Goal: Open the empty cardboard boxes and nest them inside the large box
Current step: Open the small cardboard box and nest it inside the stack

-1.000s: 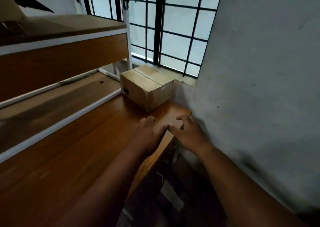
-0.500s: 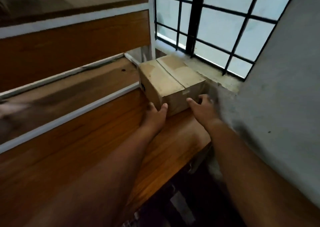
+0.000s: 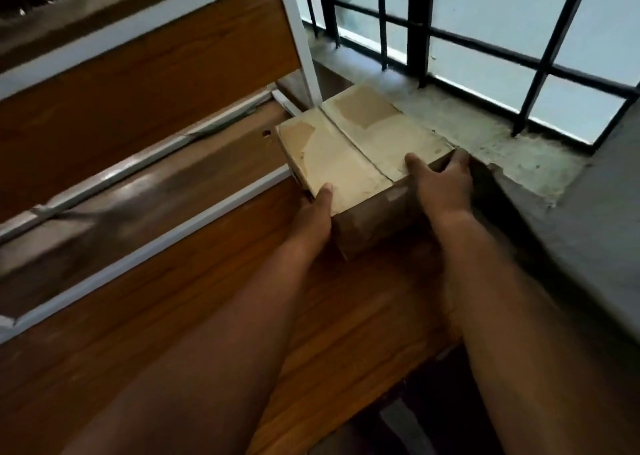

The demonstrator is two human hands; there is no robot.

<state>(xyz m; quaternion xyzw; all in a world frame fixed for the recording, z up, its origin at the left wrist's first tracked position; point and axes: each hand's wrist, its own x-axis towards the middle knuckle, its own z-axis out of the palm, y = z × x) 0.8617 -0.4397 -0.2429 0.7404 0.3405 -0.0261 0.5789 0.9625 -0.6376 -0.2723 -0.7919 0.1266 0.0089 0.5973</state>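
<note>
A small closed cardboard box [image 3: 349,149] with its top flaps meeting along a middle seam sits on the wooden desk [image 3: 194,302], in the far corner against the concrete window sill. My left hand [image 3: 313,219] grips the box's near left corner, thumb on the top edge. My right hand [image 3: 441,186] grips its near right corner, thumb on top and fingers curled round the right side. No large box is in view.
White-framed wooden shelves [image 3: 145,83] rise on the left, close to the box. A barred window [image 3: 485,38] and its concrete sill [image 3: 485,142] lie behind. A grey wall [image 3: 595,219] closes the right side. Dark floor shows below the desk edge.
Both hands moved forward from the desk edge to the box and took hold of its near corners. The view came closer to the box.
</note>
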